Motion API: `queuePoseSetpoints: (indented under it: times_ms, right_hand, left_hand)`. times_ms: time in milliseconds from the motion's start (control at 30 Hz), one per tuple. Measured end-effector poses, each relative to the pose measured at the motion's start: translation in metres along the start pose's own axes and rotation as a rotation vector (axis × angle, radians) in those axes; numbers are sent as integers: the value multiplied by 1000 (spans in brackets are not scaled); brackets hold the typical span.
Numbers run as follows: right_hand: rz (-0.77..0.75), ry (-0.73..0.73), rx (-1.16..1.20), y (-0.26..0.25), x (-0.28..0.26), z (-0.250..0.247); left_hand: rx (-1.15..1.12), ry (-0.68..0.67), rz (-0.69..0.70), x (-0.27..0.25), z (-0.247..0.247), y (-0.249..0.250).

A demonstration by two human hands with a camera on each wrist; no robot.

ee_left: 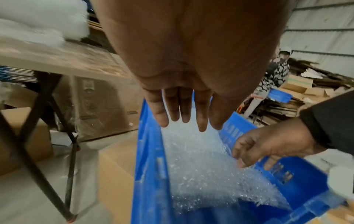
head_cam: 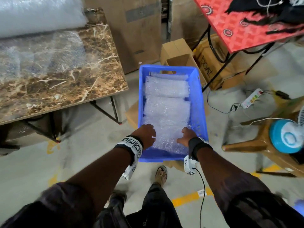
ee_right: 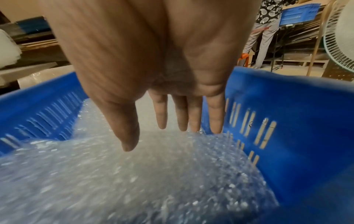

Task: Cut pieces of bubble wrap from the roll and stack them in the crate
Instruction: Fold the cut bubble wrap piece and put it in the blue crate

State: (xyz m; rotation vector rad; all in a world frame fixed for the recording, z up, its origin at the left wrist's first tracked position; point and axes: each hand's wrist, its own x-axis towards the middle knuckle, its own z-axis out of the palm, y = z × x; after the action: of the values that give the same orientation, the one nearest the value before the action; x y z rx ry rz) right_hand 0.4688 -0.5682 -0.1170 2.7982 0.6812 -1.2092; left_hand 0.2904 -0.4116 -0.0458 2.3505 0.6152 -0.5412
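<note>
Bubble wrap pieces [head_cam: 166,111]: clear, glinting, layered inside the blue crate [head_cam: 196,89] | nearest piece just under both hands | left hand [head_cam: 145,134] fingers straight, holding nothing | right hand [head_cam: 185,136] relaxed, empty, beside crate wall

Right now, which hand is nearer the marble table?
Left. The left hand is over the blue crate's table-side edge, toward the marble table; the right hand is at the crate's far side.

- Roll [head_cam: 37,14]: cut off by the head view's top and left edges.
- Crate [head_cam: 196,96] floor: hidden under bubble wrap pieces [head_cam: 166,102].
- Both wrist views: motion-blurred.
</note>
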Motion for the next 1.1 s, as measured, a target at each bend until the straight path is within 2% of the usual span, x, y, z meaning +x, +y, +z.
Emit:
queuePoseSetpoints:
  times_ms: [100, 267, 367, 433, 533, 667, 767, 900, 1100]
  right_hand:
    - [-43, -24, -119, 18, 17, 3]
    - [-148, -267, -257, 28, 36, 7]
    - [-209, -249, -306, 22, 42, 0]
    - [-224, -180, -365, 17, 44, -6]
    - [-208, -77, -497, 12, 43, -5]
    - [-218, -7, -475, 7, 45, 2]
    - [-273, -153, -511, 5, 50, 4]
    - [-260, -415, -561, 3, 59, 12]
    - [-297, -612, -640, 6, 85, 32]
  left_hand:
    - [117, -128, -120, 40, 23, 16]
    - [233, -481, -237, 73, 56, 22]
    - [236, -628, -288, 78, 70, 21]
    - [205, -626, -307, 83, 78, 18]
    - [225, -538, -273, 90, 78, 12]
    - [197, -407, -214, 103, 79, 1]
    - [231, -471, -181, 111, 85, 0]
    - [293, -617, -124, 118, 99, -3]
    - [324, -646, -198, 142, 110, -20]
